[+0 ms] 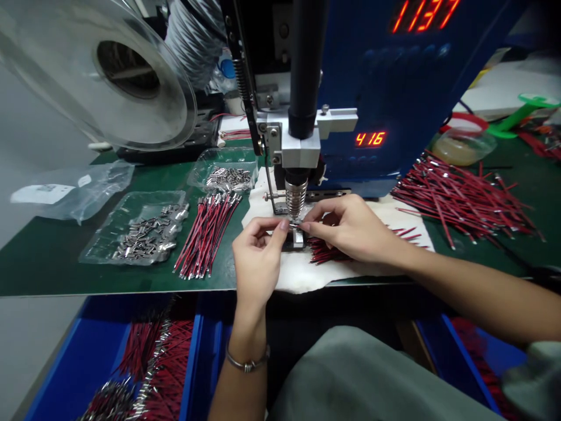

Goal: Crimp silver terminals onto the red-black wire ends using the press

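Observation:
My left hand [258, 252] and my right hand [350, 227] meet fingertip to fingertip at a small metal fixture [297, 237] under the ribbed tip of the press head [296, 197]. Both hands pinch a tiny metal piece [294, 224] there; what each one grips is too small to tell apart. Under my right palm lies a bunch of red and black wires [323, 250] on a white cloth [302, 275]. The rest of the wires beneath that hand are hidden.
A bundle of red and black wires [208, 233] lies left of the cloth. Clear trays of small metal sleeves [144, 234] [228, 177] sit further left. A large wire pile [460, 199] lies right. Blue bins [109, 356] hold finished wires below the table edge.

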### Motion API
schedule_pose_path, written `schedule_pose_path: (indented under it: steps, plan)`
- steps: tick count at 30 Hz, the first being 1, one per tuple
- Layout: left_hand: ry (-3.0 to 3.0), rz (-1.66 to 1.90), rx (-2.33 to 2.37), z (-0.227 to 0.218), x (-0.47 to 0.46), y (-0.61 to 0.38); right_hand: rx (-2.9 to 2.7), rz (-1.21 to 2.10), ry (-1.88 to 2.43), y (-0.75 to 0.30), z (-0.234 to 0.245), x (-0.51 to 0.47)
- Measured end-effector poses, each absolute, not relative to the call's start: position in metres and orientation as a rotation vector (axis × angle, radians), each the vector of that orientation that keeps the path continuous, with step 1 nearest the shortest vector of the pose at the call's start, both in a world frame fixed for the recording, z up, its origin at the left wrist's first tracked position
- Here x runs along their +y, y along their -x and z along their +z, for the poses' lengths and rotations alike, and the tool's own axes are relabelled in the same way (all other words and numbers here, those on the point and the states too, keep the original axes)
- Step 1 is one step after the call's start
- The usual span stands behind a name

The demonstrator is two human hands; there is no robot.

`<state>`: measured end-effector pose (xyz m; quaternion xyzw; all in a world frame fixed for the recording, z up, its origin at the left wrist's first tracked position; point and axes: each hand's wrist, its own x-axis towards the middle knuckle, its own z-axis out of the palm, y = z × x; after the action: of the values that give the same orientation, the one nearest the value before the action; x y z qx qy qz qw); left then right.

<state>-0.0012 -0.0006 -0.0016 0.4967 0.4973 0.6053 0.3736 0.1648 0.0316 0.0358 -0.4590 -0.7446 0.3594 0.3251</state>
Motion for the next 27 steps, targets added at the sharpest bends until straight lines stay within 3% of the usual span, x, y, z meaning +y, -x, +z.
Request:
schedule_pose_path:
  steps: [5,15,27]
  plan:
    - [-1.305,1.536,1.305,-0.001,-0.001,0.002,-2.013,0.817,1.130,-0.166,0.034,0.031]
    - [-1.328,1.517,1.295,-0.001,-0.003,0.003,-2.259,0.245,0.809,-0.174,0.028,0.035]
    - [-1.333,1.523,1.327,0.002,-0.002,0.002,-2.275,0.190,0.749,-0.177,0.027,0.038]
